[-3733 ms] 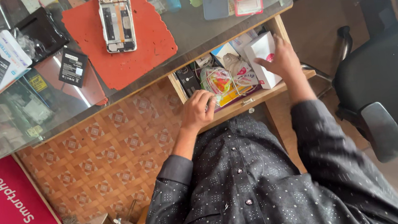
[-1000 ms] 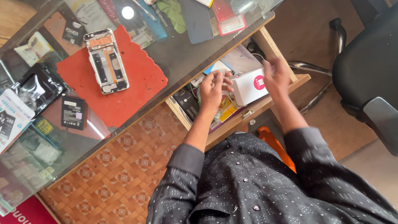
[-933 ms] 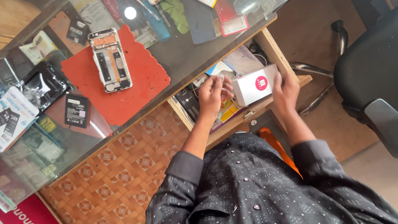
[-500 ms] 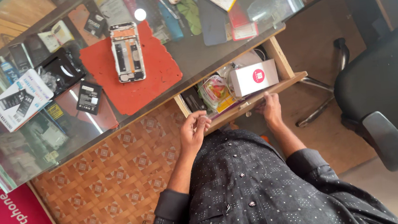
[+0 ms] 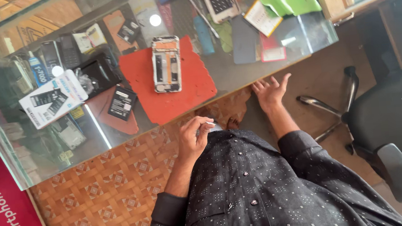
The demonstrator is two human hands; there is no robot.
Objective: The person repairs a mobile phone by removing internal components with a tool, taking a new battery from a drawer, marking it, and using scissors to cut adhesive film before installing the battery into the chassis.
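Two hands below a glass counter's edge.
Left hand (image 5: 194, 137): fingers pinched narrow on a small pale item, kind unclear. Right hand (image 5: 269, 91): fingers spread wide, empty, beside glass counter (image 5: 237, 78); opened phone (image 5: 166, 64) on red mat (image 5: 184, 92).

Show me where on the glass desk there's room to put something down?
The glass top has bare room along its near edge, between the red mat and the right hand. Another bare strip lies below the small red card. The far side and the left end, around the white box, are crowded.
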